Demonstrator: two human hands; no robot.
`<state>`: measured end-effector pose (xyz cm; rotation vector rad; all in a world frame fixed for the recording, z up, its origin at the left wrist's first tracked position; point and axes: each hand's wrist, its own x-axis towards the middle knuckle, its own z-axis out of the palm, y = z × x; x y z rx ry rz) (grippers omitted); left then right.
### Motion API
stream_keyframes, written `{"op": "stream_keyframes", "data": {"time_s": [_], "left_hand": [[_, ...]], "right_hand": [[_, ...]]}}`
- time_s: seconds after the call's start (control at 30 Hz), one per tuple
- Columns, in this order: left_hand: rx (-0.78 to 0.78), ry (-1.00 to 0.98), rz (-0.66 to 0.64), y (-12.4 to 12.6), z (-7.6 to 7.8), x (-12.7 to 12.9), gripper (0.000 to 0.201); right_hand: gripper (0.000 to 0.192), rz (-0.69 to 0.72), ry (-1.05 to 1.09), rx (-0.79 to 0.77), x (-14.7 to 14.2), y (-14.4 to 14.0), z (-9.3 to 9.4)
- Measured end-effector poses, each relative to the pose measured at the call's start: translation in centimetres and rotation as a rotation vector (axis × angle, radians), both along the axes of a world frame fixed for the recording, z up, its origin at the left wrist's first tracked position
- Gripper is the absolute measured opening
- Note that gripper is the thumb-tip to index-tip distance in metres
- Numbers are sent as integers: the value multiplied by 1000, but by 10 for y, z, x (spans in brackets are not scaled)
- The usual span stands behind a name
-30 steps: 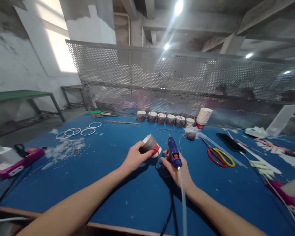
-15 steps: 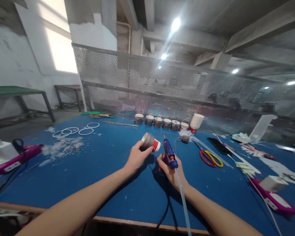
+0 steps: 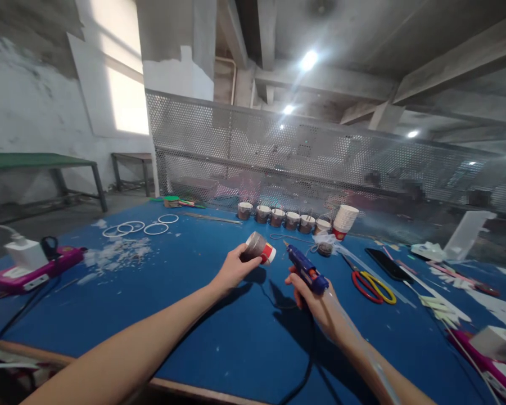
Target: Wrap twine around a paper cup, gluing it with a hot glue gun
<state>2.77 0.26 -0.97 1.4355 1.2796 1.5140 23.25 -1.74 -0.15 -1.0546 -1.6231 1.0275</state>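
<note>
At the far left of my blue table (image 3: 109, 304) I see a pink power strip (image 3: 37, 271) with a white charger (image 3: 24, 252) plugged into it, then a patch of white scraps (image 3: 116, 252) and several white rings (image 3: 143, 227) lying flat beyond them. My left hand (image 3: 233, 270) is raised above the table near the middle, fingers wrapped around a paper cup (image 3: 257, 248) tipped on its side, its red-and-white base pointing right. Just beside it, my right hand (image 3: 314, 298) is closed around the grip of a blue hot glue gun (image 3: 304, 269), its nozzle aimed at the cup but apart from it. Behind stands a row of cups (image 3: 283, 217) and a white cup stack (image 3: 346, 219); to the right lie red-and-yellow scissors (image 3: 373, 282) and a black phone (image 3: 388, 263).
</note>
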Motion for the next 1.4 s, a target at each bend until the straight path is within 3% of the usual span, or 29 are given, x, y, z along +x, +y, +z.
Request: {"op": "stream_keyframes", "data": {"time_s": [0.33,0.7,1.4], "left_hand": [[-95,92,-57,-1,3,-1,18],[-137,203,-52,2,-4,0,19],[-162,305,-78,-1,-7,3,21]], "right_hand": [[45,101,-128,-102,17,10,6],[52,183,-244,-91,18,12,3],[44,95,-282,-130,20,8,-3]]}}
